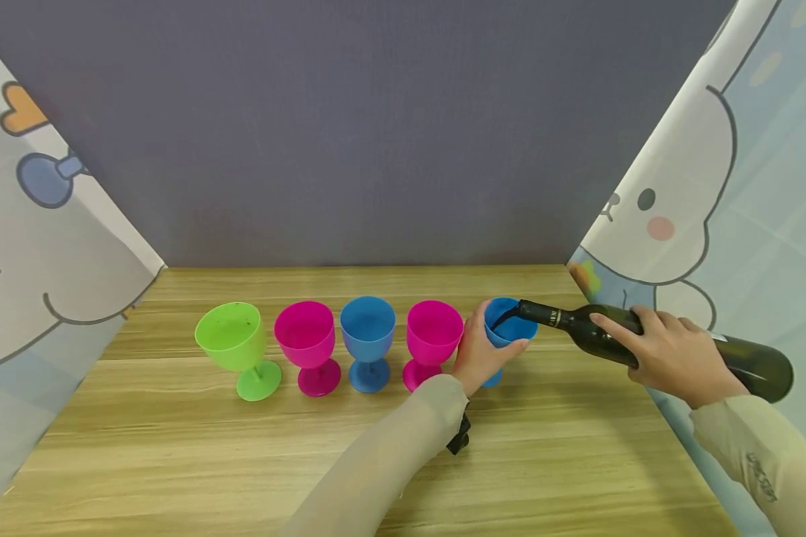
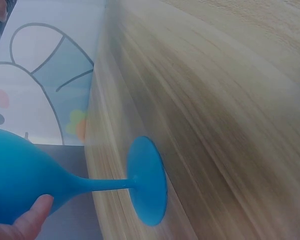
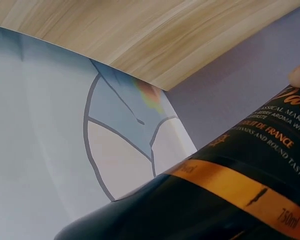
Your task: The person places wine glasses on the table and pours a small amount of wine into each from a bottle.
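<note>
At the right end of a row of plastic goblets, my left hand [image 1: 477,354] grips the bowl of a blue goblet [image 1: 517,328]. Its round foot [image 2: 147,180] stands at the tabletop in the left wrist view, with a fingertip [image 2: 37,212] against the bowl. My right hand [image 1: 678,358] holds a dark wine bottle [image 1: 604,339] nearly level, fingers wrapped over its body. The bottle's mouth is over the goblet's rim, and a dark streak runs from it down into the bowl. The label [image 3: 270,135] shows in the right wrist view.
Left of the held goblet stand a pink goblet [image 1: 433,333], another blue goblet [image 1: 367,328], a second pink goblet [image 1: 304,335] and a green goblet [image 1: 231,337]. They share the wooden table [image 1: 175,462]. A grey panel [image 1: 363,134] rises behind; printed cloths [image 1: 772,216] hang at both sides.
</note>
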`<state>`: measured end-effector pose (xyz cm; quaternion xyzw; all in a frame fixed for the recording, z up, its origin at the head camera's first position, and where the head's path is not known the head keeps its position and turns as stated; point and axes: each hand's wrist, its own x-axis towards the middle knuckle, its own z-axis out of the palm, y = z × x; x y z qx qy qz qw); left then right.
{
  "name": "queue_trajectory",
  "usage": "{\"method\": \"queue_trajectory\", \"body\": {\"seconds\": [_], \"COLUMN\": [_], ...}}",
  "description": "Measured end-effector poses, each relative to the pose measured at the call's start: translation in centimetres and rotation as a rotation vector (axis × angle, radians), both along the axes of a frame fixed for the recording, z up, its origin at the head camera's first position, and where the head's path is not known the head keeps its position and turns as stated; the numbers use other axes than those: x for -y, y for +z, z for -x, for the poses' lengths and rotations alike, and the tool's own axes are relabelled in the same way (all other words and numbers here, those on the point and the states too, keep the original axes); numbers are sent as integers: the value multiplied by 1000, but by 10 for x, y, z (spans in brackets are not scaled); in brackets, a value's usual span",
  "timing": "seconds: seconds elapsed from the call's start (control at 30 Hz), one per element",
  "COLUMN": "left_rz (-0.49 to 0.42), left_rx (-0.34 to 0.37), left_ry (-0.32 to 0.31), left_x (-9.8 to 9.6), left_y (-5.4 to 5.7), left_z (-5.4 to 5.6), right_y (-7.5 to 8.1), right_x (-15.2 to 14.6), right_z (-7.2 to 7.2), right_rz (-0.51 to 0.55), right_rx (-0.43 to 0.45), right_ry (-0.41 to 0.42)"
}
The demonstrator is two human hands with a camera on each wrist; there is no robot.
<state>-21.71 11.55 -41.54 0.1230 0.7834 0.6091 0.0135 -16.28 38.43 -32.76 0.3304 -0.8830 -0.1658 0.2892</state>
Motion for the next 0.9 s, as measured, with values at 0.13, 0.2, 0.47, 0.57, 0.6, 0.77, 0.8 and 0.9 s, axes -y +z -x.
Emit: {"method": "queue_trajectory", "body": {"seconds": [0.13, 0.2, 0.47, 0.57, 0.6, 0.77, 0.8, 0.9], "left_rz": [1, 3, -1, 0, 1, 3, 4, 6], "left_rx": [4, 6, 22, 33, 36, 34, 33, 34], "left_ry": [1, 1, -5, -6, -4, 1, 1, -2], "left_x": [0, 0, 0, 0, 0, 0, 0, 0], "left_y": [0, 0, 3, 4, 4, 3, 3, 3], "left_z": [0, 0, 0, -1, -1, 0, 0, 0], "right_y": [1, 1, 1, 2, 2, 2, 2, 2], "right_x": [1, 1, 1, 1, 1, 3, 3, 2], "right_z": [0, 0, -2, -2, -1, 0, 1, 1], "right_rz": [4, 12, 9, 6, 4, -2, -4, -1], "right_rx": [8, 16, 33, 29, 27, 23, 24, 27], "right_ry": [-3, -11, -26, -20, -18, -19, -23, -27]}}
